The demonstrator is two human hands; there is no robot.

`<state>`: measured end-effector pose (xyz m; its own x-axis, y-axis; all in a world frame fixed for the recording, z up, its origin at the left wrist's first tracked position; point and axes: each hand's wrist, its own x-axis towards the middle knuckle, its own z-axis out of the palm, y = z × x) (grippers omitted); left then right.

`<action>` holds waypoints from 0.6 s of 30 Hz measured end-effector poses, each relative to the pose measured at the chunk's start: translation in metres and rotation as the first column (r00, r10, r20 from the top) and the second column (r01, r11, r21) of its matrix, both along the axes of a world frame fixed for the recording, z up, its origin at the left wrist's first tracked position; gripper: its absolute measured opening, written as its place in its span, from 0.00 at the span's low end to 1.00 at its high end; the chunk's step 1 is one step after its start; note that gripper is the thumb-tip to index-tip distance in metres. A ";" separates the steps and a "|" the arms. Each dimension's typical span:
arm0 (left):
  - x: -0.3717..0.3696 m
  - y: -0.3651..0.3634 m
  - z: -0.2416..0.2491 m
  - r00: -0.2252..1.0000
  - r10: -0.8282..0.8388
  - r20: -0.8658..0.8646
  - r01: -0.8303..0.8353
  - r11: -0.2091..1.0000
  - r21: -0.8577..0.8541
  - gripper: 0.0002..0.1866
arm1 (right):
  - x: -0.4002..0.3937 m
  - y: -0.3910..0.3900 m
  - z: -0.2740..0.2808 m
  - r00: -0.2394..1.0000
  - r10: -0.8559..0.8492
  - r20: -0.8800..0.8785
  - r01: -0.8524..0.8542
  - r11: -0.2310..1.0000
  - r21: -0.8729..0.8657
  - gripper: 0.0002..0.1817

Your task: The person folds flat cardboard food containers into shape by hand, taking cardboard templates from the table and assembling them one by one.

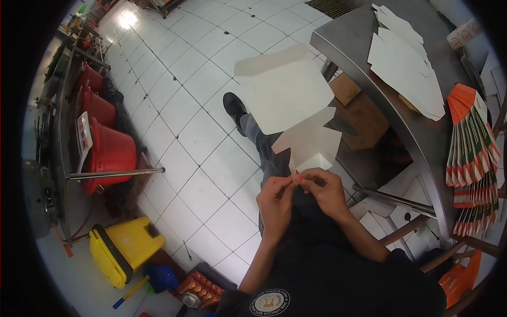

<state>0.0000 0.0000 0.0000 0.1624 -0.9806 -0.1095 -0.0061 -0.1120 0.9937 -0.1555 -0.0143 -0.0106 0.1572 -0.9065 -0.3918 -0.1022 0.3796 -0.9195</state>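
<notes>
A partly folded white cardboard food box (285, 87) rests over my lap, its plain inner side up and its large lid panel spread away from me. My left hand (275, 205) pinches the near end of the box, where a bit of red print shows. Close beside it, my right hand (326, 193) pinches the same spot, thumb and fingers pressed together. The fingertips of both hands nearly meet there and hide the exact fold.
Flat white box blanks (404, 71) lie on the metal table (348, 39) at right. Printed red-and-green cartons (470, 153) are stacked by its near end. Left are red buckets (113, 153), a yellow bin (127, 245) and a tray of eggs (200, 290).
</notes>
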 end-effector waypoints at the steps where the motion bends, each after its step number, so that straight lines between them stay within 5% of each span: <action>1: 0.001 -0.001 -0.002 0.999 0.005 -0.036 -0.005 1.000 0.017 0.04 | 0.006 0.000 0.006 0.999 -0.032 0.018 0.033 0.999 -0.029 0.14; 5: 0.015 -0.013 -0.009 0.998 0.022 -0.050 -0.020 0.999 0.044 0.05 | 0.016 -0.011 0.004 0.964 -0.035 0.265 0.064 0.993 -0.101 0.09; 8: 0.008 -0.009 -0.003 0.995 -0.047 -0.089 0.051 0.998 0.045 0.06 | 0.002 -0.014 -0.002 0.949 -0.049 0.312 0.037 0.998 0.044 0.08; 14: 0.012 -0.005 -0.018 0.981 -0.082 -0.173 0.097 0.992 0.077 0.09 | 0.006 -0.014 0.008 0.985 0.049 0.166 -0.050 0.999 0.001 0.06; 18: 0.007 -0.003 -0.016 0.997 -0.065 0.044 0.066 0.998 -0.004 0.08 | 0.011 -0.012 0.012 0.999 0.004 0.054 -0.007 0.999 0.054 0.06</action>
<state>0.0066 -0.0027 -0.0161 0.1024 -0.9898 -0.0987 -0.0566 -0.1048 0.9929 -0.1441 -0.0258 0.0013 0.1849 -0.8833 -0.4309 -0.0550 0.4284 -0.9019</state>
